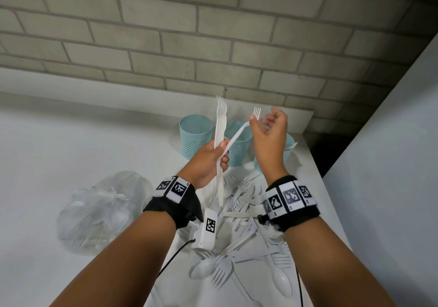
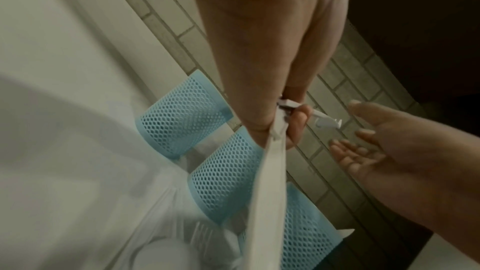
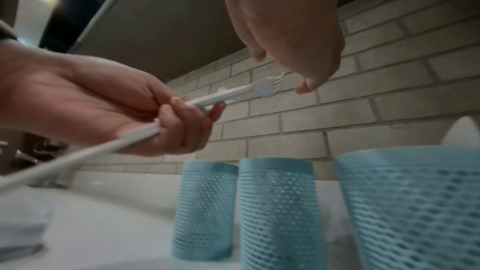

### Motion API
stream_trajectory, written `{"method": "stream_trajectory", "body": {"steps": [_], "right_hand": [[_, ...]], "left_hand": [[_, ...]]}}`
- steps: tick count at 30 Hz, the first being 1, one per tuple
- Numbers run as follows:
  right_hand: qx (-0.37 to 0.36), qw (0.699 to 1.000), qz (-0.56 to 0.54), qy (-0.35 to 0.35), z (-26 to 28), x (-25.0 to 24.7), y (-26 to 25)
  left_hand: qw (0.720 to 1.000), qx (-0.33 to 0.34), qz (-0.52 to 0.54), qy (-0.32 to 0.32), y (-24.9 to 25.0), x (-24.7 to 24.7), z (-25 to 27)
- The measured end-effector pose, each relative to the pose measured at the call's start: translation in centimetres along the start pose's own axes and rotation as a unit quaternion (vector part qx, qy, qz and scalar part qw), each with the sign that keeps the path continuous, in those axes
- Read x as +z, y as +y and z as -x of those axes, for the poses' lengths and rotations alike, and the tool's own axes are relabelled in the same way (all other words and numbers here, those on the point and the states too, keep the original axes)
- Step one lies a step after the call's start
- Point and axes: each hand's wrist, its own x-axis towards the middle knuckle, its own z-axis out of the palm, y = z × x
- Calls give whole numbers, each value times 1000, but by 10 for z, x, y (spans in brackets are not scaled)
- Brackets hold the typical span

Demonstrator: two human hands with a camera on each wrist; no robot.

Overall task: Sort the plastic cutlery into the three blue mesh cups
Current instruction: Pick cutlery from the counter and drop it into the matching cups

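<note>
Plastic forks (image 1: 220, 140) bunched upright in left hand (image 1: 208, 162); one splays toward right hand (image 1: 270, 131), fingers loose, empty, beside tines

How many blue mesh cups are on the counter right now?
3: the left blue mesh cup stands behind the left hand, the middle blue mesh cup beside it, the right blue mesh cup partly hidden behind the right hand.
</note>
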Motion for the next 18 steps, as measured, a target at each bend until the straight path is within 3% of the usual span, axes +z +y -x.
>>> {"method": "stream_trajectory", "body": {"steps": [3,5,11,18], "right_hand": [[145,986,-32,-72,-1,10,-2],[188,974,-63,-109,-3,13,-4],[204,970,-81,-105,-5,21,-16],[216,967,-39,-131,-4,31,-14]], "left_hand": [[1000,6,-26,-2,-1,1,3],[998,9,-67,2,-3,3,5],[959,43,-279,39,-8,4,8],[889,104,-441,74,-11,2,6]]}}
